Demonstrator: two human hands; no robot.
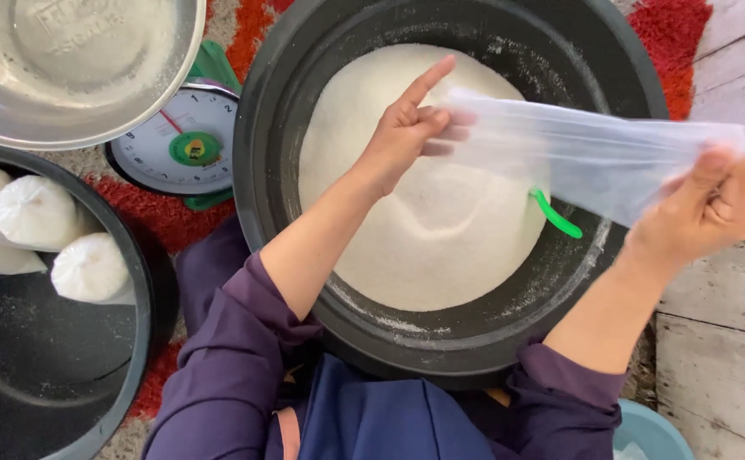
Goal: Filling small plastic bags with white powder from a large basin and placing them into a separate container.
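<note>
While I stretch it flat: a clear thin plastic bag [594, 153] hangs taut over the big black round basin [270, 170] heaped with white grains [423, 196], so spills fall back in.
Left hand [406, 128]: thumb and bent fingers pinch one end, forefinger pointing free.
Right hand [713, 204]: closed on the other end.
Hidden: green scoop [555, 215], mostly under the film; its bowl unseen.
Cut off: dial scale [181, 140] beneath a steel bowl [83, 68]; filled bags [40, 213] at left.

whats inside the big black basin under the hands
A heap of white grains fills the black basin, with a green handle poking out; its buried end is hidden.
</note>
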